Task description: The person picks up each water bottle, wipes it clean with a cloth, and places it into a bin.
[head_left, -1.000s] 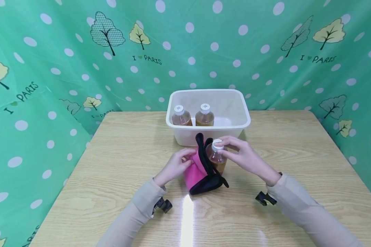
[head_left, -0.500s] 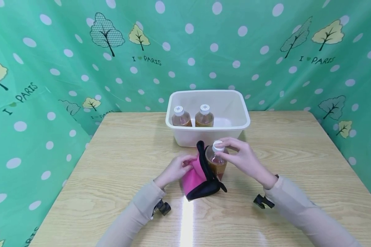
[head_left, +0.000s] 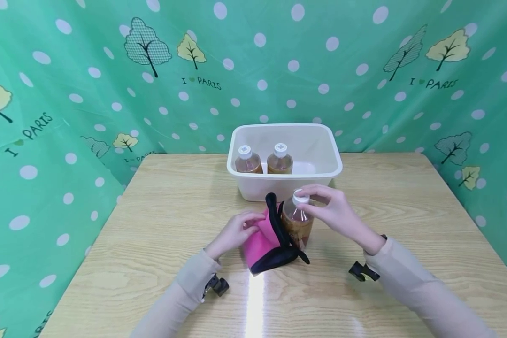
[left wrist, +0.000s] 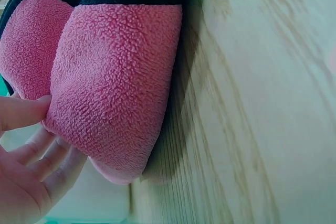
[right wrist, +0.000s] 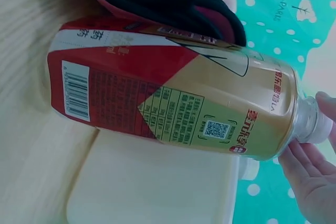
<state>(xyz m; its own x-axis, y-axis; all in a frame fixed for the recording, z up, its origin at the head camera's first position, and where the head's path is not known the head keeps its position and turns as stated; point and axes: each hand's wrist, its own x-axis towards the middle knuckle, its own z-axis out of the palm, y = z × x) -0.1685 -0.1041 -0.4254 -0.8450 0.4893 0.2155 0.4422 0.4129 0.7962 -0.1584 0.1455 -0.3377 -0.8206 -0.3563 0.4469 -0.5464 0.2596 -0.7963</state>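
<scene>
A soft pink fleece pouch (head_left: 259, 241) with black trim lies on the table before me, its black-edged opening toward the right. My left hand (head_left: 235, 231) pinches the fleece at its left end; in the left wrist view, thumb and fingers take up a fold of the pouch (left wrist: 118, 72). A clear plastic drink bottle (head_left: 297, 230) with a white cap stands nearly upright against that opening. My right hand (head_left: 334, 211) pinches the cap from above. In the right wrist view the bottle (right wrist: 173, 90) shows its red and tan label, with the black trim alongside.
Just behind the pouch is a white plastic bin (head_left: 253, 188). Inside it, on the left, stand two similar capped bottles, one (head_left: 248, 164) beside the other (head_left: 280, 164). Green dotted cloth (head_left: 253, 56) hangs behind and at the sides of the wooden table (head_left: 173, 202).
The left hand has drawn the pouch leftward and a little toward me. More of the bottle's label now shows beside the opening; the right hand stays on its cap, nearly in place.
</scene>
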